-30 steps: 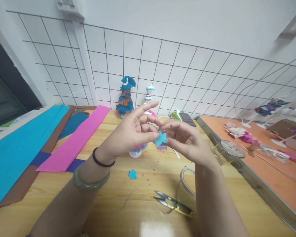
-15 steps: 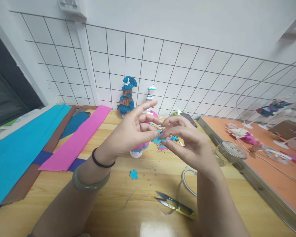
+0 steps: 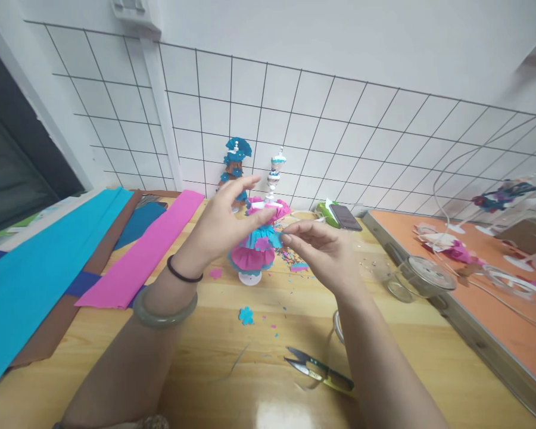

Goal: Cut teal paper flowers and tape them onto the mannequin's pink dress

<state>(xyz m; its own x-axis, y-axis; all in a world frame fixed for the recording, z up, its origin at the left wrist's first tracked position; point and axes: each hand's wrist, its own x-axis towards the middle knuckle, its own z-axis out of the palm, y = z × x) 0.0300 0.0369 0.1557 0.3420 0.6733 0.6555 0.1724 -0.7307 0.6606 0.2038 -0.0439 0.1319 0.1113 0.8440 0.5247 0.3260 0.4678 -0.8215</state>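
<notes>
Between thumb and forefinger my right hand (image 3: pixel 326 247) pinches a light-blue paper flower (image 3: pixel 274 239) by its edge, close to the skirt of a small white stand (image 3: pixel 249 278). That stand wears tiered pink and blue crepe-paper ruffles (image 3: pixel 252 258), with a pink paper flower (image 3: pixel 262 244) on the blue tier. In front of its upper part is my left hand (image 3: pixel 221 223), thumb and fingers spread, nothing held. The left fingers partly cover the pink top ruffle. A second blue paper flower (image 3: pixel 246 316) lies flat on the table, and a pink one (image 3: pixel 215 273) beside the stand's base.
Yellow-handled thread snips (image 3: pixel 319 369) lie at the front, near a tape roll (image 3: pixel 338 326). Crepe-paper strips (image 3: pixel 147 247) cover the left. Behind stand a blue-and-brown ruffled figure (image 3: pixel 236 161) and a phone (image 3: pixel 345 217). A lidded clear jar (image 3: pixel 422 277) stands right, by the orange tray (image 3: pixel 477 280).
My hands have drawn apart. The left has let go of the light-blue flower and moved left and up; the right keeps it, now beside the ruffled skirt, which shows more fully.
</notes>
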